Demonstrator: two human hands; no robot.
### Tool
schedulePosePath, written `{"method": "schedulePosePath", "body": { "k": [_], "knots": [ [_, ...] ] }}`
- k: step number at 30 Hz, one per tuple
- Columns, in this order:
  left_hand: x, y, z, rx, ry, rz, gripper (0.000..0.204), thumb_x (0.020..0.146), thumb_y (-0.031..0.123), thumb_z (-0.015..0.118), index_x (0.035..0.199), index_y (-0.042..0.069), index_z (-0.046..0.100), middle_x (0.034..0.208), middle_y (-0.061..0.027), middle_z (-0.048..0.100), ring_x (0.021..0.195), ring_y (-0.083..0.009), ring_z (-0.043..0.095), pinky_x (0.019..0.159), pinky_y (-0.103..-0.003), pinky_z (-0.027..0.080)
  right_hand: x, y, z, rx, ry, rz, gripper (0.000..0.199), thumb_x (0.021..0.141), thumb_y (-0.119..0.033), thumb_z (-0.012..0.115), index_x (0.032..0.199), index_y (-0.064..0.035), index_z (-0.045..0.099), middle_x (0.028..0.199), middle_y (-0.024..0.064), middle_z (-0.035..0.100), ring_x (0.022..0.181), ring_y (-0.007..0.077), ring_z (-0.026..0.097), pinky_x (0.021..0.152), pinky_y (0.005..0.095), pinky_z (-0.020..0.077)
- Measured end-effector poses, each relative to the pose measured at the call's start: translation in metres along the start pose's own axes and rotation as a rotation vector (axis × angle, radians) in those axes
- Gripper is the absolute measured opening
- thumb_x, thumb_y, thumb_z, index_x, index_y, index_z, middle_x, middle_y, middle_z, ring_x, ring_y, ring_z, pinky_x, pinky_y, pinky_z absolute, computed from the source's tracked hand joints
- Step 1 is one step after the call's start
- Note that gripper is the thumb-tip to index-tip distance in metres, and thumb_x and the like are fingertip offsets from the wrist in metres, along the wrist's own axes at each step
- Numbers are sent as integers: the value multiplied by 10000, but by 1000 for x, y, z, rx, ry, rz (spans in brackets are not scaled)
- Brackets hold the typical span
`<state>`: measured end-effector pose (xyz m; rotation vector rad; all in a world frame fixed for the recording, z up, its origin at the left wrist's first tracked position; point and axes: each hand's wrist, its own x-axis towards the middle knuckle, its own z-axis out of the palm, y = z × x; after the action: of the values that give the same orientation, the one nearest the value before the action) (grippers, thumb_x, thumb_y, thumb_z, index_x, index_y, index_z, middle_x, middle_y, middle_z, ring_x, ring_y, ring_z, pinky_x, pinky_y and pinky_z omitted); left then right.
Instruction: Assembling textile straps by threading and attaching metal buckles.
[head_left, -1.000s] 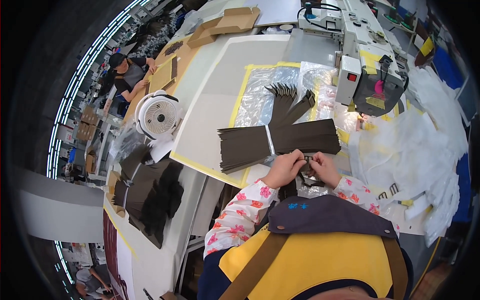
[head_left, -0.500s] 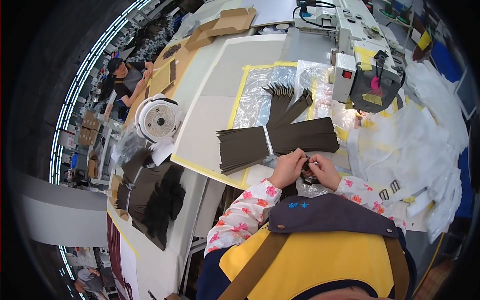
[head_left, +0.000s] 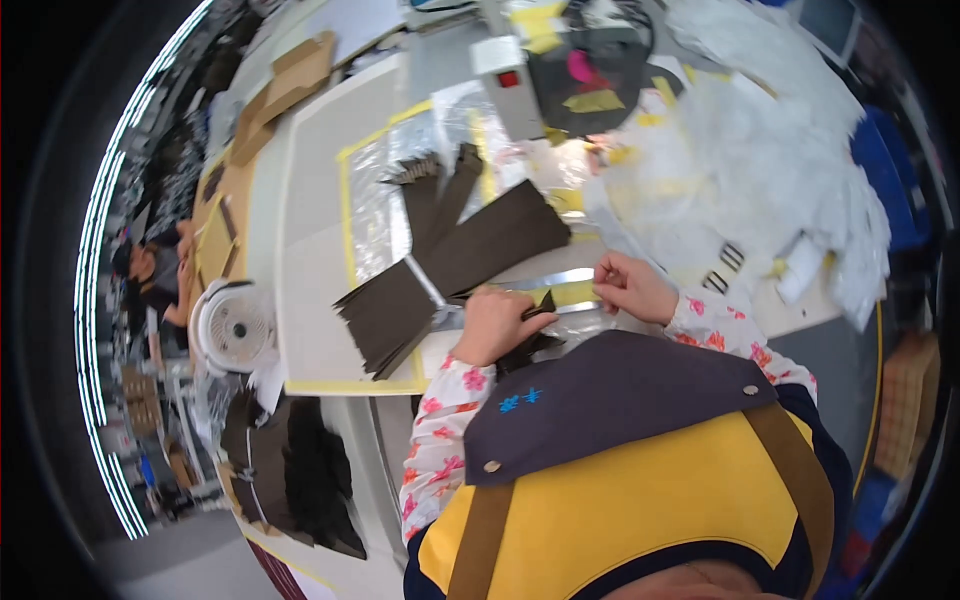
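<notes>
My left hand [head_left: 495,325] is closed on a dark brown fabric strip [head_left: 527,352], whose folded end sticks up by the thumb. The strip's lower part drops behind the apron's edge. To its right, my right hand [head_left: 637,288] has thumb and fingertips pressed together; whatever lies between them is too small to make out. Just beyond the left hand lies a bundle of dark brown fabric strips [head_left: 510,237], bound by a white band [head_left: 425,281]. Shorter dark strips [head_left: 425,205] fan out behind it. A shiny metal strip [head_left: 560,279] lies flat between the hands.
Two black slide buckles [head_left: 733,256] rest right of my right hand. A sewing machine [head_left: 580,80] stands ahead, with white sheer fabric [head_left: 745,150] heaped beside it. On the left are a white fan [head_left: 235,328] and another tied dark bundle [head_left: 268,460]. A person [head_left: 155,275] sits farther left.
My hands have come apart: the right has moved away to the right, while the left keeps the dark strip. The whole view has turned, shifting the machine and bundle leftward.
</notes>
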<state>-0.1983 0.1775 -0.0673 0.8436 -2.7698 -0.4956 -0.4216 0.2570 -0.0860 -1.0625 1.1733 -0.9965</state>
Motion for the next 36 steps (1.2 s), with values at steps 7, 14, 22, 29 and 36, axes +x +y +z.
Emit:
{"method": "schedulePosePath", "body": {
  "k": [7, 14, 22, 29, 36],
  "knots": [
    [-23, 2, -4, 242, -389, 33, 259, 755, 312, 588, 687, 63, 615, 613, -108, 564, 568, -273, 557, 542, -355, 427, -87, 3, -138, -920, 696, 26, 184, 711, -111, 610, 829, -21, 501, 750, 93, 558, 658, 249, 564, 595, 333, 446],
    [24, 30, 13, -145, 91, -9, 171, 718, 127, 613, 877, 69, 588, 802, -91, 568, 690, -277, 562, 576, -346, 437, -94, 18, -138, -1186, 667, 52, 237, 685, -124, 585, 884, -35, 493, 859, 133, 520, 783, 310, 538, 666, 372, 440],
    [36, 1, 31, 172, 373, 0, 309, 678, 54, 598, 986, 55, 567, 930, -73, 511, 829, -233, 500, 668, -330, 403, -83, 24, -163, -1127, 545, 111, 255, 656, -89, 619, 845, -14, 465, 793, 153, 512, 736, 323, 526, 653, 365, 421],
    [29, 2, 36, 181, 417, 19, 311, 681, 32, 554, 991, 55, 568, 943, -78, 506, 865, -227, 507, 685, -324, 406, -78, 6, -163, -949, 493, 292, 230, 659, -98, 633, 824, -43, 483, 727, 122, 542, 697, 302, 544, 610, 375, 425],
    [23, 7, 39, 178, 476, -29, 237, 684, 56, 567, 921, 61, 575, 869, -58, 527, 812, -206, 519, 670, -318, 400, -62, -32, -124, -1153, 608, -249, 77, 718, -21, 587, 791, -15, 564, 753, 119, 552, 671, 294, 536, 601, 316, 433]
  ]
}}
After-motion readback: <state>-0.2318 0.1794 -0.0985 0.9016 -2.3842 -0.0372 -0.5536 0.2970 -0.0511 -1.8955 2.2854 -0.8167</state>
